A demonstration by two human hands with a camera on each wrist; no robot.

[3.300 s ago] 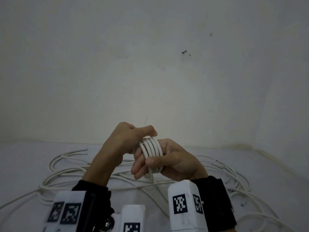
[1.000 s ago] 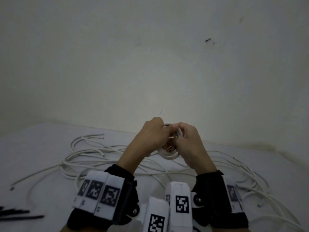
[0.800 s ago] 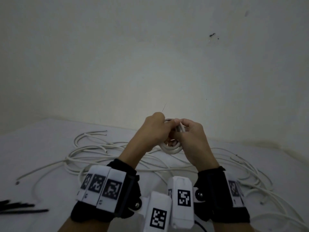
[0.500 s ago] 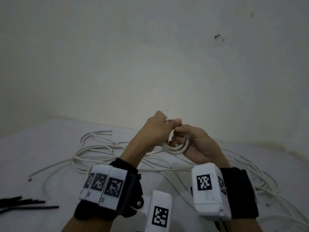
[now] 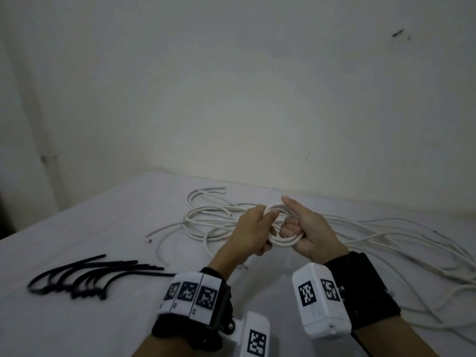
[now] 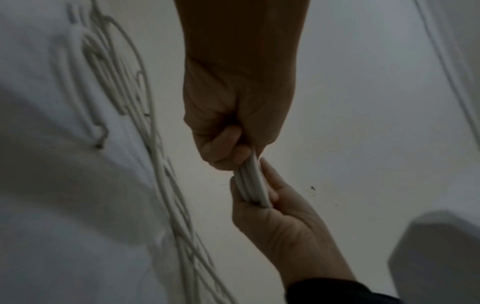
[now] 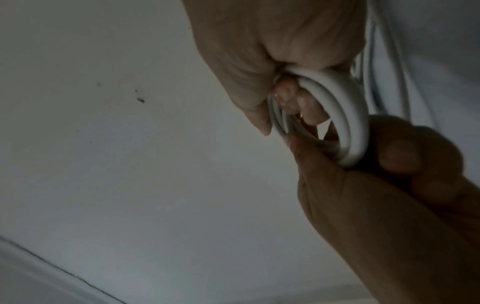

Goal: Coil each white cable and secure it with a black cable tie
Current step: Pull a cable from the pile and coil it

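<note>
White cloth covers the table (image 5: pixel 77 228) in the head view, and a pale wall (image 5: pixel 231 86) stands behind it. Above the middle of the table, the left hand (image 5: pixel 251 231) and the right hand (image 5: pixel 307 230) hold one small coil of white cable (image 5: pixel 282 242) between them, each with fingers curled around its turns. Loose white cables (image 5: pixel 386 233) lie spread on the cloth behind the hands and to the right. A bundle of black cable ties (image 5: pixel 85 276) lies on the near left, well apart from the hands.

From the left wrist view, the left hand (image 6: pixel 233 115) grips one side of the coil (image 6: pixel 252 183), and the right hand (image 6: pixel 275 216) pinches the turns from the other side.

From the right wrist view, the right hand (image 7: pixel 389 185) closes around the coil (image 7: pixel 353 123), and fingers of the left hand (image 7: pixel 272 51) pass through the ring.
</note>
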